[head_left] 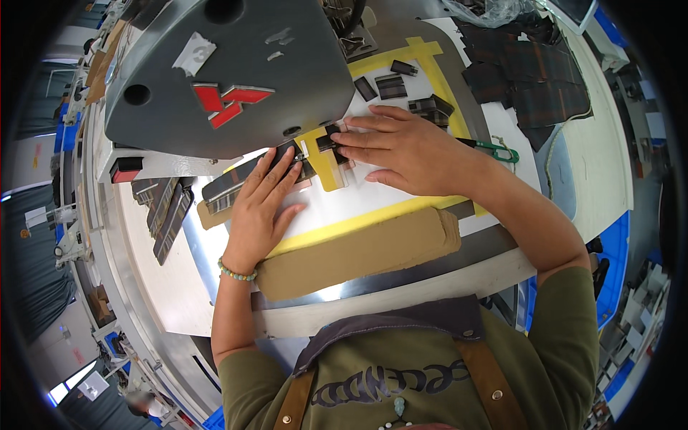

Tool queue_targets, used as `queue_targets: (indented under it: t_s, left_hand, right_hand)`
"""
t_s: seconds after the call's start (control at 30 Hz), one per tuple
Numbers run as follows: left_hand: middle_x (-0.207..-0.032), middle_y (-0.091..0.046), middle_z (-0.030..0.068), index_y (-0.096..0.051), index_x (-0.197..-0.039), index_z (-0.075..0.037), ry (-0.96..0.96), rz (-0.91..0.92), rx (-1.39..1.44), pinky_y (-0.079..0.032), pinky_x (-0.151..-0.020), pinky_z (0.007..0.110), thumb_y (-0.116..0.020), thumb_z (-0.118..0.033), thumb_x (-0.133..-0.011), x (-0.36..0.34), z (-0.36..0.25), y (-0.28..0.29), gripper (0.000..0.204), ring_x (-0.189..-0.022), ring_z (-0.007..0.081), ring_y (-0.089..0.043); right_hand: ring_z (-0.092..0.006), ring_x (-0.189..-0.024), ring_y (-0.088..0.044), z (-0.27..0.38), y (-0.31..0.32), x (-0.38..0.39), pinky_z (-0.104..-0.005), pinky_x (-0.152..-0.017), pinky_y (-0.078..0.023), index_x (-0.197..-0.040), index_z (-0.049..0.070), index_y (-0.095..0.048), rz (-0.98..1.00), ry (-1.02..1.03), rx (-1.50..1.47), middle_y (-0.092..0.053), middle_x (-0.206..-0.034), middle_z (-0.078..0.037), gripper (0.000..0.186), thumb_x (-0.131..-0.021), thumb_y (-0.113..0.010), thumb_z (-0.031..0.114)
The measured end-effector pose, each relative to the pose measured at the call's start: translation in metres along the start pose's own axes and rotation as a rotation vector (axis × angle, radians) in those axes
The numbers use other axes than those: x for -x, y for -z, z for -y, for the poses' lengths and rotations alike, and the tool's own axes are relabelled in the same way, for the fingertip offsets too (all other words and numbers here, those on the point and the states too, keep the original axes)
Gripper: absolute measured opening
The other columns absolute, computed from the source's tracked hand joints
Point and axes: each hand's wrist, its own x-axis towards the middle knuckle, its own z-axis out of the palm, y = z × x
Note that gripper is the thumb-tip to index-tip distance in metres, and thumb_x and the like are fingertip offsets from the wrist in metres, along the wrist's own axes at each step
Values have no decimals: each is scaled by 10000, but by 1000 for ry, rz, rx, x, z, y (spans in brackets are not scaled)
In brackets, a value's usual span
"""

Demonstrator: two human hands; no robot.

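Observation:
My left hand (259,208), a beaded bracelet at its wrist, lies flat with fingers stretched over a dark plaid fabric strip (223,190). Its fingertips reach the front edge of a large grey sewing machine head (287,86). On the other side of a yellow plate (327,174), my right hand (419,152) has its fingers extended and thumb apart. Those fingertips rest at a small dark fabric piece (325,142) beside the plate. The machine head hides whatever is under it, including the needle area.
Several small dark fabric pieces (390,87) lie beyond my right hand, near a green-handled tool (503,153). Plaid strips (169,215) are piled at left. A brown cardboard piece (358,252) lies along the front. Dark plaid panels (548,86) are stacked at far right.

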Motion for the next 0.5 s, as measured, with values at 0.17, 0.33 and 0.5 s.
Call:
queue_targets:
  t_s: [0.17, 0.33, 0.5]
  left_hand:
    - [-1655, -568, 156, -648, -1525, -30, -6, -4, 1, -401, -1282, 521, -806, -227, -919, 0, 1, -1, 657, -1596, 411, -439]
    - [-1640, -586, 156, -663, -1513, -34, -1, -12, -6, -410, -1275, 513, -807, -233, -921, 0, 1, -2, 642, -1585, 410, -457]
    - [-1636, -593, 152, -666, -1512, -33, -5, -17, -23, -417, -1270, 503, -806, -240, -927, 0, 1, -4, 636, -1578, 403, -471]
  right_hand:
    - [-243, -1526, -512, -2, 0, -1, -480, -1313, -364, -1467, 85, -688, -17, -11, -34, -603, -1612, -79, 496, -1043, -721, 340]
    - [-240, -1536, -506, -4, 0, 0, -480, -1320, -358, -1473, 79, -682, -25, -2, -26, -604, -1613, -83, 492, -1050, -713, 329]
    - [-240, -1537, -507, -5, -1, 1, -480, -1320, -360, -1477, 80, -679, -25, 12, -12, -611, -1607, -85, 484, -1065, -695, 333]
